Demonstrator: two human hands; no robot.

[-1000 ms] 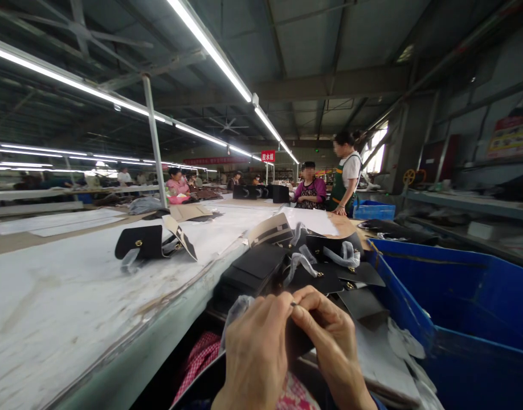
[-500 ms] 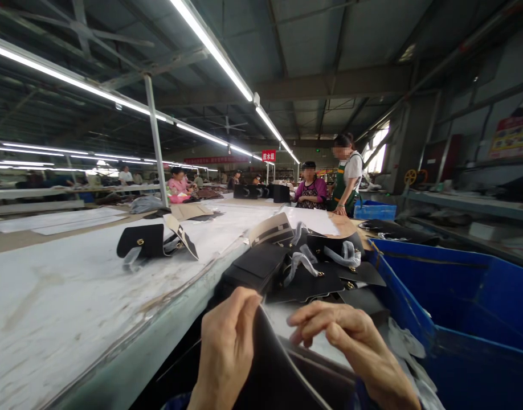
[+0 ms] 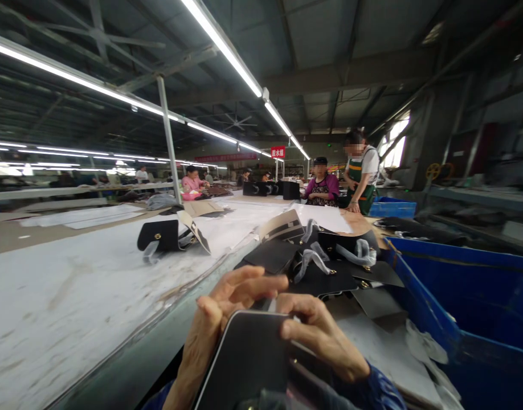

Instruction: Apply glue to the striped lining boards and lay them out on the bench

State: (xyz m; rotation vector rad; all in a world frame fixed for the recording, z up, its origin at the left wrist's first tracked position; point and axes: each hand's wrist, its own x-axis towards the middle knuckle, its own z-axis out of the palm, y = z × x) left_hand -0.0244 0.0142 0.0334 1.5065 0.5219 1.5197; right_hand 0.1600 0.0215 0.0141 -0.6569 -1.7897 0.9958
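A black bag piece (image 3: 248, 359) with a rounded corner and a pale edge stands tilted up close in front of me. My right hand (image 3: 325, 336) pinches its upper right edge between thumb and bent fingers. Behind the upper left edge, my left hand (image 3: 240, 290) is open, its fingers stretched to the right and its palm near the piece. The lower part of the piece is cut off by the frame, with a blurred, shiny wrap low on it. Just beyond my hands lie several black bag pieces (image 3: 330, 276) with gold fittings and plastic-wrapped straps.
Another bag piece (image 3: 159, 236) rests on the white-covered table (image 3: 94, 296) to the left. A blue bin (image 3: 492, 285) stands on the right. Across the table are a seated person in purple (image 3: 323, 188) and a standing person in a green apron (image 3: 362, 176).
The bag piece has turned so its rounded corner faces up. My left hand has let go of its edge and opened; my right hand has closed on it. The view has shifted slightly left.
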